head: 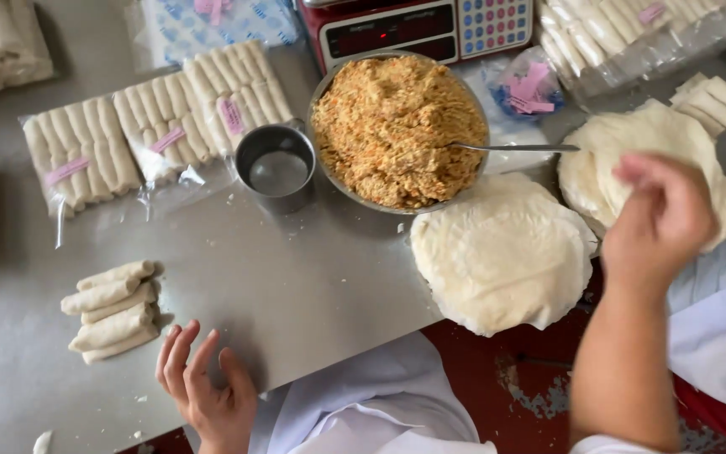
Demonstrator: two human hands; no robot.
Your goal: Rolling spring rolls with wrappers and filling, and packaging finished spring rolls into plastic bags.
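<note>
Right hand (661, 223), fingers loosely curled and empty, is held over the wrapper stack (644, 155) at three o'clock; left hand (207, 391) is spread flat on the table (296, 277), as if for bracing, at seven o'clock.

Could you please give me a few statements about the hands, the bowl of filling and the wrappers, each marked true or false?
1. The left hand grips a finished roll. False: it rests open on the metal table, holding nothing.
2. A spoon sits in the bowl of filling. True.
3. The right hand hovers over a stack of wrappers. False: it is over the farther wrapper pile.
4. The small metal cup stands left of the bowl. True.
5. Loose finished rolls lie near the left hand. True.
</note>
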